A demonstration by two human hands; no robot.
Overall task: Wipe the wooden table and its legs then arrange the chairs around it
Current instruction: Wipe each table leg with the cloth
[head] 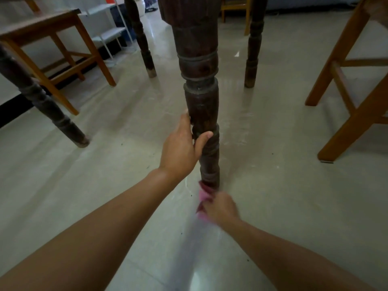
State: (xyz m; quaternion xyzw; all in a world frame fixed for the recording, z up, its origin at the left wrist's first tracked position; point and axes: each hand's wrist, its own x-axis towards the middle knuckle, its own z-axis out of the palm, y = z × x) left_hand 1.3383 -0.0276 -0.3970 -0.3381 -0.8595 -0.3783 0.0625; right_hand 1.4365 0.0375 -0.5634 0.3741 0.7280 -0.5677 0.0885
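Left hand is gripping the near table leg partway down, thumb wrapped across the front. Right hand is pinching a pink cloth against the leg's foot at the floor. Light wooden chairs are standing on both sides.

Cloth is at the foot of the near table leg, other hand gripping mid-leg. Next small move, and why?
Probably slide the pink cloth up the near table leg toward the left hand. The right hand holds the cloth against the very bottom of the leg, while the left hand grips the leg midway, steadying it. The turned rings above the cloth look the likeliest stretch to wipe next.
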